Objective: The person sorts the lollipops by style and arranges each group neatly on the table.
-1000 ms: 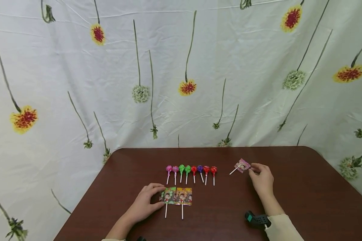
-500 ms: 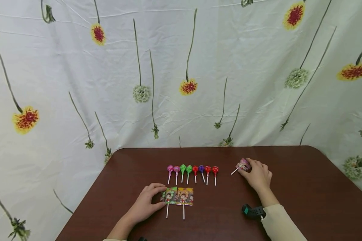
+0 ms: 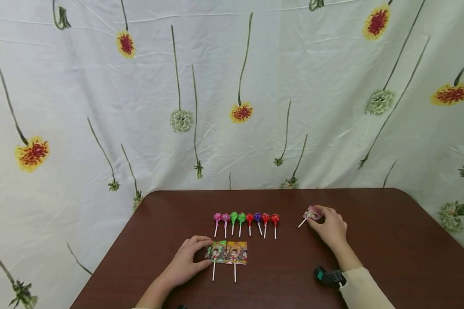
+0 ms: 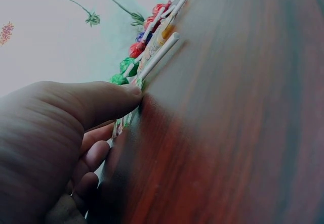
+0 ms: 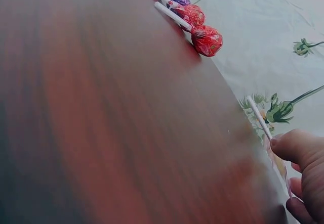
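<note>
In the head view, my right hand (image 3: 334, 228) holds a flat lollipop in a pink wrapper (image 3: 311, 213) between thumb and fingers, its white stick pointing down to the left. My left hand (image 3: 184, 260) has thumb and forefinger at the left edges of a flat lollipop in a green wrapper (image 3: 218, 249). Touching its right side lies another in an orange wrapper (image 3: 239, 252); both sticks point toward me. The left wrist view has my left thumb (image 4: 109, 98) against the green wrapper's edge. My right thumb (image 5: 293, 144) presses the pink lollipop near its stick.
Behind the flat lollipops runs a row of several round lollipops, from pink (image 3: 217, 217) through green (image 3: 233, 216) and purple (image 3: 257, 217) to red (image 3: 275, 219). They lie on a dark brown table (image 3: 278, 274). A flowered white cloth (image 3: 216, 146) hangs beyond its far edge.
My right hand has shifted left onto the pink lollipop, from its right corner to a fuller hold across the wrapper. The left hand and the other lollipops have stayed put.
</note>
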### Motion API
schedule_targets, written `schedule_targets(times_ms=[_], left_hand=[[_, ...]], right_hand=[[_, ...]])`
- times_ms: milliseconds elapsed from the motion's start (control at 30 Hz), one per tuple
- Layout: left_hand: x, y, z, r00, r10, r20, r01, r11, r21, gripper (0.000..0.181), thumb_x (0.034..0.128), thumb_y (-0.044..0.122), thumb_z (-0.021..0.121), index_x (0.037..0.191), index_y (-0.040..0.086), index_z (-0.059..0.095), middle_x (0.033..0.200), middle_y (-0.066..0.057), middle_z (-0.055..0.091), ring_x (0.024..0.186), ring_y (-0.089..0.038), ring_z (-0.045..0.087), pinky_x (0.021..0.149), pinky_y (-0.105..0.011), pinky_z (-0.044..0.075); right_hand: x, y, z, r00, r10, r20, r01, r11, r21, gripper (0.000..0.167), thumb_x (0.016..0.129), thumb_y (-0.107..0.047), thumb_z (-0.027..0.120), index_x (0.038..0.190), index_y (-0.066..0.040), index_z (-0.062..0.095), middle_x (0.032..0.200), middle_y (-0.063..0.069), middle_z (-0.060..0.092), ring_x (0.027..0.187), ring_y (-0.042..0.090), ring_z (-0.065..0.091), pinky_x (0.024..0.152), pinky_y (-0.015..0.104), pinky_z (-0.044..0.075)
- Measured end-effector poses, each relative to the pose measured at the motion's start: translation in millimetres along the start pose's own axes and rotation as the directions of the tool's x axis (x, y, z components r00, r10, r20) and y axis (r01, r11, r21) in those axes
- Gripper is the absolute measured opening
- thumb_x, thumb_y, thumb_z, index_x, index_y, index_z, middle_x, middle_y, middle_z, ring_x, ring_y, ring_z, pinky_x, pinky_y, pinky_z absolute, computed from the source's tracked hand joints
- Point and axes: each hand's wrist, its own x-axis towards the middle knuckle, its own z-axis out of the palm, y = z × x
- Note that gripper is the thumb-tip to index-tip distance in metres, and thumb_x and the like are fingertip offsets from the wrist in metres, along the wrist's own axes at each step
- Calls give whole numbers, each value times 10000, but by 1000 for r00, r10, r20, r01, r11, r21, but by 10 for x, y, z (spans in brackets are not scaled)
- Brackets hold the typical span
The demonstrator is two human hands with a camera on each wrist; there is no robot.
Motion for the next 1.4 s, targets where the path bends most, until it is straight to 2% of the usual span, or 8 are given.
schedule_targets(times_ms=[200,400,633,833,1167,1400], left_hand=[[-5,0,10,1000,3,-5,-3,1000,-4,426,824,213,806,1230,160,687,1281,67,605,1143,-194,529,960,-453,437],[3,4,16,1000,-3,-2,3,1000,-6,428,825,209,807,1234,166,685,1291,65,602,1149,-193,525,969,-460,431],[4,12,-3,1000,-13,6,13,1000,-20,432,826,223,811,1235,176,682,1298,52,600,1169,-213,518,967,-485,431],[14,-5,4,1000,-19,5,19,1000,-18,431,824,229,813,1234,196,682,1301,61,601,1177,-205,518,960,-457,445],[12,-27,21,999,-34,4,34,999,-32,423,825,207,810,1230,194,687,1292,67,602,1170,-204,517,967,-469,440],[6,-27,8,1000,-23,5,24,999,-29,424,821,218,813,1225,197,686,1288,74,600,1165,-204,518,964,-468,432]], right_hand=[[-59,-7,-26,999,-39,16,38,998,57,534,907,-273,714,1369,-50,564,1433,275,483,1281,488,434,1037,678,298],[-133,-93,-23,991,-131,-2,130,985,113,505,880,-227,755,1325,-45,599,1383,247,535,1229,439,476,1002,641,367],[-245,-269,30,973,-228,-31,230,963,140,469,846,-182,792,1275,-71,638,1302,184,605,1163,369,523,934,569,441],[-357,-422,100,958,-287,-27,287,945,157,473,817,-174,817,1254,-104,650,1277,129,630,1170,335,531,942,546,471],[-528,-666,221,927,-375,1,370,915,159,457,783,-186,853,1201,-179,668,1216,11,656,1125,229,554,923,476,496],[-677,-786,305,904,-422,66,403,894,195,478,776,-201,859,1211,-216,661,1213,-80,634,1117,145,538,931,397,505]])
